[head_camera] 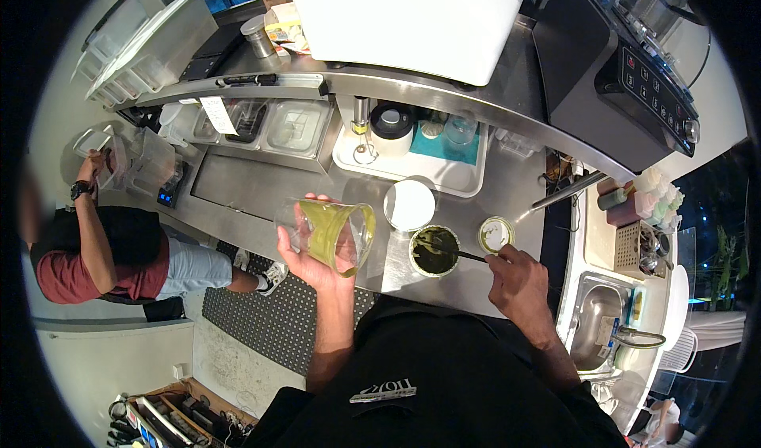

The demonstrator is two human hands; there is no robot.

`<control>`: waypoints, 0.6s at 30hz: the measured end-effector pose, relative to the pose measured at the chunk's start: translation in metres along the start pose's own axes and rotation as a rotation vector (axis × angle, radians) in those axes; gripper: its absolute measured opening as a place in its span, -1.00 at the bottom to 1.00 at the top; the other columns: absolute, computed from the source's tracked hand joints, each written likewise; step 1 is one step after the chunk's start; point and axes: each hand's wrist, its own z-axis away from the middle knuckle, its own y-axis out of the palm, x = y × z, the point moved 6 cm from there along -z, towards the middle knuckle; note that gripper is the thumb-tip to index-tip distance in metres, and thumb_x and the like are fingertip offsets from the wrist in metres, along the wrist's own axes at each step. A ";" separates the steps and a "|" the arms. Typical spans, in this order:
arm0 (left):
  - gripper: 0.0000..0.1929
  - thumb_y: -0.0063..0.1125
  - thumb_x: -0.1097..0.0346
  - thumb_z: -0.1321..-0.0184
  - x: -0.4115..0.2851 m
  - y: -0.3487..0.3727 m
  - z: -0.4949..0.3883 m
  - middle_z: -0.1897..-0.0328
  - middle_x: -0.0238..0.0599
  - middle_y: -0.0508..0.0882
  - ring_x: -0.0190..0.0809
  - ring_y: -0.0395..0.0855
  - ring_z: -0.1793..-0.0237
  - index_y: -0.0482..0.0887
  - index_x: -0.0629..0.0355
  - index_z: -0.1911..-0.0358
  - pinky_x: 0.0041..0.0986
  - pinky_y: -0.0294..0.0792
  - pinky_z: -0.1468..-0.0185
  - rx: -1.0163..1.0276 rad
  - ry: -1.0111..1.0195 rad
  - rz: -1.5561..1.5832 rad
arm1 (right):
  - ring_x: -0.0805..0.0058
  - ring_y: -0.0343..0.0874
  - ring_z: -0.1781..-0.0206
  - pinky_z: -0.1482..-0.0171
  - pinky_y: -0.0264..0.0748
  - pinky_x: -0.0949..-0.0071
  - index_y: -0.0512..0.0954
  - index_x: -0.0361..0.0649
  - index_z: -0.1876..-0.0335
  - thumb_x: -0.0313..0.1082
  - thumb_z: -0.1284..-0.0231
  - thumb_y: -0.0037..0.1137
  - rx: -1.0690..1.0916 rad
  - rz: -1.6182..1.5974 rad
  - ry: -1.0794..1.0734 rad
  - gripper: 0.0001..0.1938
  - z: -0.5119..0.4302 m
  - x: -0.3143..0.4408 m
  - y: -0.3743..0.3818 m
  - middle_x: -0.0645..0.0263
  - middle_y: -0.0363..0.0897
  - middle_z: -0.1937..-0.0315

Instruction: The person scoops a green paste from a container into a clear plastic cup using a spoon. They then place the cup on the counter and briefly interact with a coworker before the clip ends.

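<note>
My left hand holds a clear plastic cup tipped on its side, its mouth facing right and its inner wall smeared green. In my right hand is the thin dark handle of a utensil, whose far end lies in a tub of dark green paste on the steel counter. Behind the tub stands a round white container. A small round container with a white and green top sits just beyond my right hand.
A white tray at the back holds a whisk-ended frother, a black-lidded jar and a clear glass. Lidded pans stand left of it. Another person handles a clear container at far left. A sink lies right.
</note>
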 end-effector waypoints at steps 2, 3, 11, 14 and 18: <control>-0.29 0.16 -0.16 -0.35 0.000 0.000 0.000 -0.23 0.09 0.50 0.12 0.48 -0.30 0.43 0.39 -0.27 -0.02 0.50 -0.33 -0.001 -0.002 0.001 | 0.18 0.67 0.30 0.24 0.66 0.20 0.70 -0.13 0.25 -0.49 0.14 0.20 -0.006 0.024 -0.045 -0.75 0.000 0.004 -0.002 0.25 0.60 0.32; -0.29 0.16 -0.15 -0.35 0.000 -0.001 0.000 -0.23 0.10 0.50 0.12 0.48 -0.30 0.43 0.39 -0.27 -0.02 0.51 -0.33 -0.002 -0.004 0.007 | 0.18 0.67 0.30 0.23 0.66 0.20 0.70 -0.13 0.25 -0.49 0.15 0.20 -0.002 0.032 -0.062 -0.75 -0.001 0.005 -0.004 0.25 0.60 0.32; -0.31 0.15 -0.13 -0.36 -0.001 0.001 0.002 -0.25 0.07 0.47 0.08 0.44 -0.32 0.43 0.38 -0.28 -0.03 0.45 -0.37 0.035 -0.027 0.037 | 0.12 0.69 0.29 0.19 0.67 0.17 0.73 -0.09 0.23 -0.48 0.16 0.21 0.121 0.046 -0.088 -0.72 -0.011 -0.007 -0.011 0.27 0.63 0.32; -0.36 0.14 -0.13 -0.37 -0.001 0.003 0.004 -0.24 0.03 0.51 0.06 0.47 -0.32 0.48 0.34 -0.24 -0.03 0.44 -0.38 0.027 -0.029 0.042 | 0.09 0.73 0.26 0.16 0.67 0.15 0.75 -0.08 0.20 -0.48 0.06 0.22 0.150 -0.042 -0.007 -0.74 -0.017 -0.022 -0.003 0.26 0.68 0.29; -0.43 0.13 -0.13 -0.40 -0.001 0.003 0.006 -0.23 -0.03 0.60 0.05 0.53 -0.31 0.58 0.26 -0.17 0.01 0.43 -0.41 0.006 -0.051 0.078 | 0.06 0.74 0.22 0.11 0.67 0.10 0.77 -0.07 0.21 -0.44 -0.10 0.20 0.219 -0.144 0.063 -0.82 -0.018 -0.035 0.016 0.24 0.74 0.27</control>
